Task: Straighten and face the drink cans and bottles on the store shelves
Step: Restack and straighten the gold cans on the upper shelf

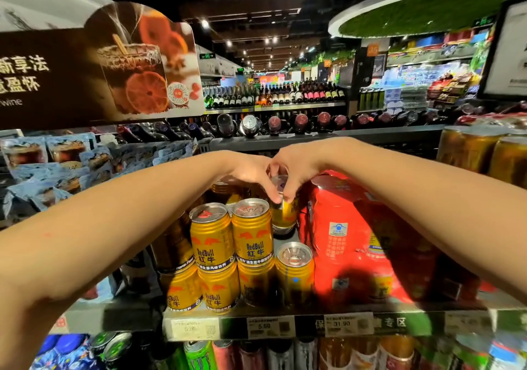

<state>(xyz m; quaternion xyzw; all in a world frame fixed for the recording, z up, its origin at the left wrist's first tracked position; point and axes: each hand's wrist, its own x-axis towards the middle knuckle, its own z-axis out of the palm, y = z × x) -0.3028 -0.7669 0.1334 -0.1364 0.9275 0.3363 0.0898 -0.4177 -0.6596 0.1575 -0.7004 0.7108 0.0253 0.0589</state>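
Gold Red Bull cans are stacked in two layers at the middle of the shelf [285, 312]. One gold can [283, 215] stands on the upper layer toward the back. My left hand [252, 174] and my right hand [293, 170] both reach over it, and their fingertips pinch its top rim from either side. Two upper cans [252, 234] in front face forward with their labels showing. A single lower can [295, 272] stands at the front right, its label turned away.
Red shrink-wrapped multipacks [342, 227] stand just right of the cans. Tall gold cans [470, 150] sit at the far right. Blue snack packets [57, 164] fill the left. Price tags [269, 327] line the shelf edge, with energy drink cans [199, 355] below. Wine bottles [273, 96] lie beyond.
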